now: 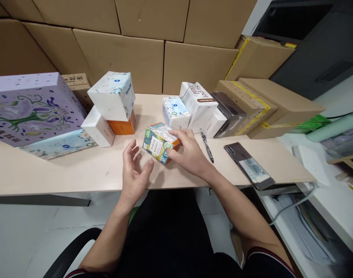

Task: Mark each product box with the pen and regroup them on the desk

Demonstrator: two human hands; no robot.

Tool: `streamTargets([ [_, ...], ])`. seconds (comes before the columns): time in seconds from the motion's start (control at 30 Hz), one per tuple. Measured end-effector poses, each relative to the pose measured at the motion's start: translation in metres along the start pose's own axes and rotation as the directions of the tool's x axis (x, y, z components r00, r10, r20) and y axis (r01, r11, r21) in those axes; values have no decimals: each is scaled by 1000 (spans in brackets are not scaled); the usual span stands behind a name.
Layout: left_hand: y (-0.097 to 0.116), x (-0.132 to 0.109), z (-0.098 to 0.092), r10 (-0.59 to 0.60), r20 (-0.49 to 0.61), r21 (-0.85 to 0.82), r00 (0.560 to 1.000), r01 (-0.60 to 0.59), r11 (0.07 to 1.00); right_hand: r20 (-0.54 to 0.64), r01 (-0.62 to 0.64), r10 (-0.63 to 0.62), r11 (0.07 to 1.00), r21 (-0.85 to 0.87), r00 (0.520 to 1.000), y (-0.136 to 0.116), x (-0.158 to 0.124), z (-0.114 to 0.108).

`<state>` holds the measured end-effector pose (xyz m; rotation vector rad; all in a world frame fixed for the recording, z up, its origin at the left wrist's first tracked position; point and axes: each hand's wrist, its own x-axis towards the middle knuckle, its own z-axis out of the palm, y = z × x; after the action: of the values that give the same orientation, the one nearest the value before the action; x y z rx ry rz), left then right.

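A small green, yellow and blue box [155,146] with an orange edge is tilted just above or on the light wooden desk [107,170]; whether it touches the desk I cannot tell. My right hand [189,152] grips it at its right end, thumb in front and fingers over the top. To its left is my left hand [134,173], fingers curved and apart, holding nothing. Behind the held box stands a small white floral box [175,114]. A black pen [207,147] lies right of my right hand, and a phone [248,165] lies farther right.
At the left stand a large purple box [34,108], a floral cube [112,96] on an orange box [124,126], and a white box [98,127]. White, black and brown boxes [246,104] line the back right. Large cartons [121,58] wall the rear.
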<state>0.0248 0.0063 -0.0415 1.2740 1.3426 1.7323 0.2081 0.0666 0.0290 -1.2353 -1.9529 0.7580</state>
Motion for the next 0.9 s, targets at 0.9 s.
streamTargets([
  [0.9, 15, -2, 27, 87, 288, -33, 954, -80, 996, -217, -4, 165, 804, 595, 962, 26, -53, 36],
])
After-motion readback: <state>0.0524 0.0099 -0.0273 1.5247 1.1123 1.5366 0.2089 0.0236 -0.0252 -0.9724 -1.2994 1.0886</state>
